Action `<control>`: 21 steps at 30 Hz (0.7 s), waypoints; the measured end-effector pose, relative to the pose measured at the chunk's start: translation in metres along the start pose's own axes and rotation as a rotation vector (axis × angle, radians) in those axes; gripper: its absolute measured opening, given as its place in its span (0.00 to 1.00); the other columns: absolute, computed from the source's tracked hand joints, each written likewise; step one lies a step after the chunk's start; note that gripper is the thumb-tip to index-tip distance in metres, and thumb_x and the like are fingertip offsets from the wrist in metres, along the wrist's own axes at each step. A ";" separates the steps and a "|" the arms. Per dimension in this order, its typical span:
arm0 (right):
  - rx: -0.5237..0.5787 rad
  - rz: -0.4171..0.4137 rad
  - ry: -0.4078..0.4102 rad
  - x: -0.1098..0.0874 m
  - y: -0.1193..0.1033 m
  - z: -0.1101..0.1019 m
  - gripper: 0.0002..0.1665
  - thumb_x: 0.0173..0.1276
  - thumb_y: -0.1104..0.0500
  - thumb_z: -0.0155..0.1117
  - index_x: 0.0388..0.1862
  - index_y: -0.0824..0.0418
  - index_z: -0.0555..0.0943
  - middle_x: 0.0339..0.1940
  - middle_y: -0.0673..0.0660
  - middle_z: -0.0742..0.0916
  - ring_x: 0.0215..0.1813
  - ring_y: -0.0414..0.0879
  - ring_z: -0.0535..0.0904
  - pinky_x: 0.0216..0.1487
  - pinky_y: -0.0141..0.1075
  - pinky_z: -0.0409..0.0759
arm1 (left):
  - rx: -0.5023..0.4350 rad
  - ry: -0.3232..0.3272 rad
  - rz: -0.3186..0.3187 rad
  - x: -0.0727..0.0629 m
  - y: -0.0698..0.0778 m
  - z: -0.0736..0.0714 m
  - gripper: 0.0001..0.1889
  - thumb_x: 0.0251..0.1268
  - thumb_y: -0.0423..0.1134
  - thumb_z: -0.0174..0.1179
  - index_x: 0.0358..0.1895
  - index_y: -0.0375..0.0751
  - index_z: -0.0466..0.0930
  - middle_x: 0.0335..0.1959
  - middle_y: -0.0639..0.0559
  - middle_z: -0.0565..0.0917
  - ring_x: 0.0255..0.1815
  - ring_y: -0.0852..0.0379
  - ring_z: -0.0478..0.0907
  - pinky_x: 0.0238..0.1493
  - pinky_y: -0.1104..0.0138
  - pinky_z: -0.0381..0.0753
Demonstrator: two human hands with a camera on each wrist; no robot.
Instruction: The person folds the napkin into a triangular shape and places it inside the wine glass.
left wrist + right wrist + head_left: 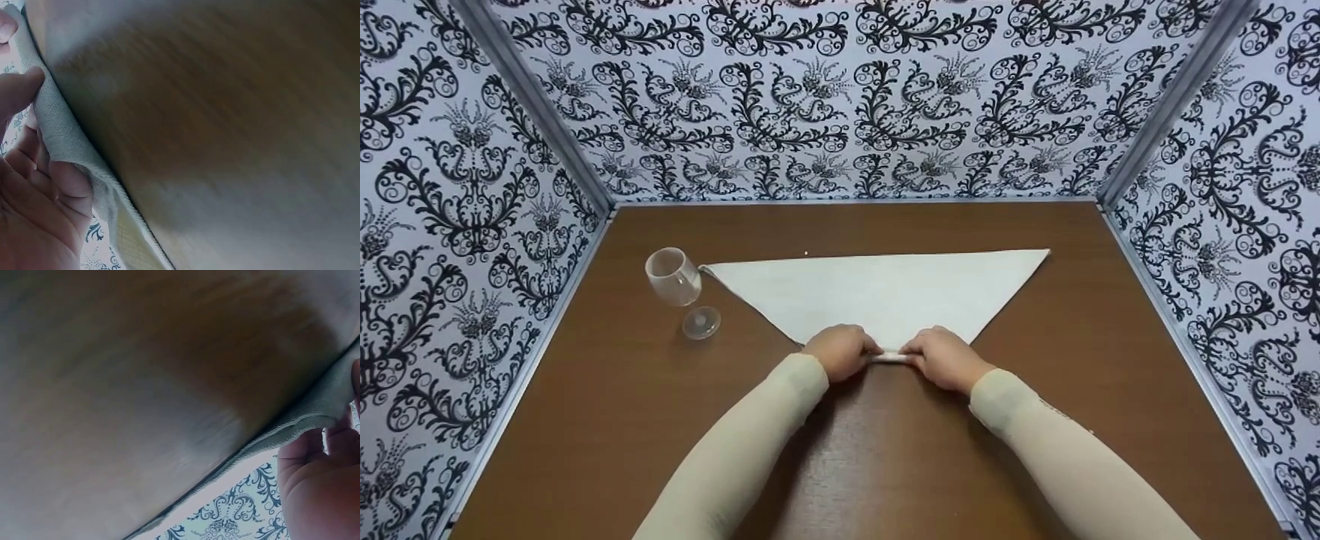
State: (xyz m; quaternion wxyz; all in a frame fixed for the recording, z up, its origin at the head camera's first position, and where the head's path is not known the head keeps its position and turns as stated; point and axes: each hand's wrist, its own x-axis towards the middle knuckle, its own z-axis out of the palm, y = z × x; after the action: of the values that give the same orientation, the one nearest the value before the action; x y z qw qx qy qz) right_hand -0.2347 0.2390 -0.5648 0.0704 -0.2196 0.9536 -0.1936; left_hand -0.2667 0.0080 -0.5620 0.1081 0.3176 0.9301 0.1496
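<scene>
- Black-and-white patterned walls [825, 97], joined by metal posts [536, 112], close in the far side and both flanks of a brown wooden surface [885, 465].
- Across the middle of that surface lies a white cloth [877, 292], its long edge on the far side and its slanting sides narrowing toward the person.
- At the short near end, the left hand [840, 351] and right hand [945, 360] each have a grip clamped on a small rolled edge [891, 358], side by side with a little of the roll showing between them.
- This looks like rolling the cloth up from its narrow end; both thumbs should turn evenly, so that the roll stays straight and neither side runs ahead.
- A tight, thin start seems best, with light pressure down on the surface and the grip spreading outward as the cloth widens.
- In the left wrist view a hemmed edge hangs loose past the fingers; tucking it in would likely save a bulge.
- Left of the cloth a clear stemmed glass [681, 281] stands upright, its bowl near the left corner; whether they touch I cannot tell. Tugging that corner sideways could knock it.
- Nothing visible blocks the right corner.
</scene>
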 end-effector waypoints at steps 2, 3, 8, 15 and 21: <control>0.051 0.039 -0.007 0.001 -0.003 -0.001 0.09 0.75 0.61 0.67 0.46 0.57 0.93 0.43 0.53 0.92 0.46 0.50 0.84 0.54 0.49 0.83 | -0.041 -0.005 -0.040 0.001 0.000 0.000 0.12 0.77 0.41 0.62 0.55 0.58 0.92 0.52 0.57 0.91 0.56 0.55 0.87 0.61 0.59 0.84; 0.075 0.055 -0.007 0.002 -0.004 -0.001 0.08 0.76 0.61 0.67 0.44 0.58 0.92 0.42 0.53 0.92 0.45 0.49 0.84 0.54 0.49 0.83 | -0.064 -0.008 -0.060 0.001 0.000 -0.001 0.12 0.78 0.42 0.62 0.55 0.58 0.92 0.52 0.57 0.91 0.57 0.55 0.87 0.61 0.59 0.84; 0.119 0.092 0.011 0.003 -0.007 0.001 0.05 0.77 0.64 0.64 0.42 0.58 0.87 0.39 0.53 0.89 0.39 0.46 0.81 0.49 0.48 0.82 | -0.123 -0.020 -0.122 0.001 0.003 -0.004 0.11 0.79 0.41 0.59 0.51 0.56 0.91 0.49 0.57 0.91 0.54 0.55 0.87 0.60 0.58 0.84; 0.080 0.077 0.054 0.005 -0.006 0.004 0.05 0.74 0.66 0.64 0.40 0.58 0.86 0.40 0.55 0.90 0.43 0.51 0.84 0.52 0.50 0.84 | -0.110 -0.024 -0.131 0.002 0.007 -0.007 0.06 0.78 0.38 0.60 0.47 0.52 0.86 0.45 0.54 0.89 0.45 0.55 0.84 0.53 0.57 0.84; -0.050 0.061 0.114 0.006 -0.009 0.004 0.07 0.72 0.64 0.68 0.39 0.58 0.92 0.37 0.55 0.87 0.45 0.56 0.80 0.56 0.50 0.80 | -0.023 0.021 -0.100 0.004 0.007 -0.007 0.04 0.72 0.38 0.67 0.44 0.52 0.89 0.42 0.53 0.87 0.43 0.53 0.84 0.51 0.58 0.85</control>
State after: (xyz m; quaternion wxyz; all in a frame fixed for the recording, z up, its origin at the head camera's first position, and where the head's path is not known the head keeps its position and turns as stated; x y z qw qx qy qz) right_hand -0.2353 0.2279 -0.5654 0.0163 -0.1807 0.9668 -0.1799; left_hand -0.2681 0.0147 -0.5539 0.1093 0.2680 0.9440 0.1580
